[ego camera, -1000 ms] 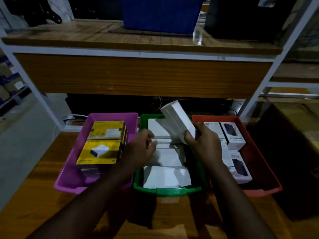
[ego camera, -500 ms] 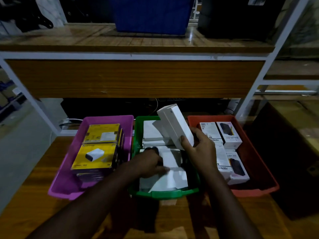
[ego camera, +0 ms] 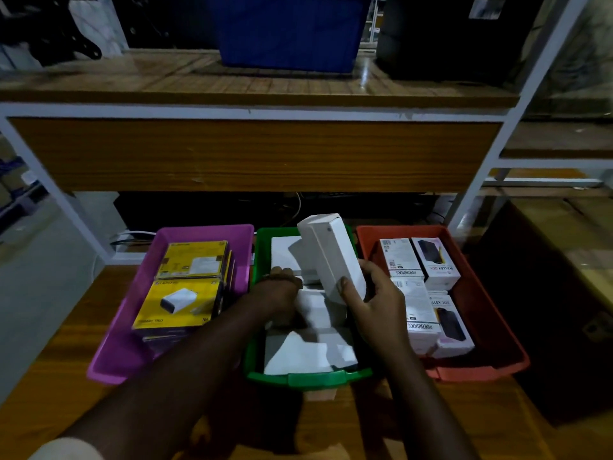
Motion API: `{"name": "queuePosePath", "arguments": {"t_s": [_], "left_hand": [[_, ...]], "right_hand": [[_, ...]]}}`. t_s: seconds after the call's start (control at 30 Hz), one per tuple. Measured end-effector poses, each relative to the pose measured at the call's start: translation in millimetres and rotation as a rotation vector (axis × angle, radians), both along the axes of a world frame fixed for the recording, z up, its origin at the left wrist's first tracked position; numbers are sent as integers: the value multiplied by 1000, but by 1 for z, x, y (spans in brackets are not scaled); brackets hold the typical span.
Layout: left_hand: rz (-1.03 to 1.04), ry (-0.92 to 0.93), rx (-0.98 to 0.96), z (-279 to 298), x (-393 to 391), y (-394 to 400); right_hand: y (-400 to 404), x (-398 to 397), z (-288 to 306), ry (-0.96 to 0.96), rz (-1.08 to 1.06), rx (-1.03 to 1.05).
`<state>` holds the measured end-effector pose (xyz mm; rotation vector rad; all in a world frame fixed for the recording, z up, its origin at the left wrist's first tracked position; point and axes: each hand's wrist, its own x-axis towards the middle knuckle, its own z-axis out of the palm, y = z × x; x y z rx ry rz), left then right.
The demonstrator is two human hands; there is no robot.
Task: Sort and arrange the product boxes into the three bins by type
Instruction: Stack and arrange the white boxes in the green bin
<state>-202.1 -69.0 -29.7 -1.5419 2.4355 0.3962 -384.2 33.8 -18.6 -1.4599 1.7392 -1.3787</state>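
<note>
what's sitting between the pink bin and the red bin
In the head view, the green bin of plain white boxes sits between the pink bin and the red bin.

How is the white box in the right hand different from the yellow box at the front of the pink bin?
The white box is plain, held tilted up by the right hand over the green bin. The yellow box shows a printed charger picture and lies flat on a stack in the pink bin. Both are rectangular product boxes.
</note>
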Motion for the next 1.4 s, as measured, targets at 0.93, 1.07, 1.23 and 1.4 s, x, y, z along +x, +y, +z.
{"name": "queuePosePath", "arguments": {"t_s": [0.93, 1.07, 1.23, 1.4], "left_hand": [[636, 1895, 694, 23, 43, 55], [659, 1989, 569, 22, 54, 51], [723, 1966, 360, 22, 70, 43], [745, 1953, 344, 22, 78, 43]], "right_hand": [[3, 62, -1, 738, 216, -132], [0, 53, 8, 530, 392, -262], [-4, 33, 1, 293, 196, -59], [-15, 26, -18, 816, 734, 648]]}}
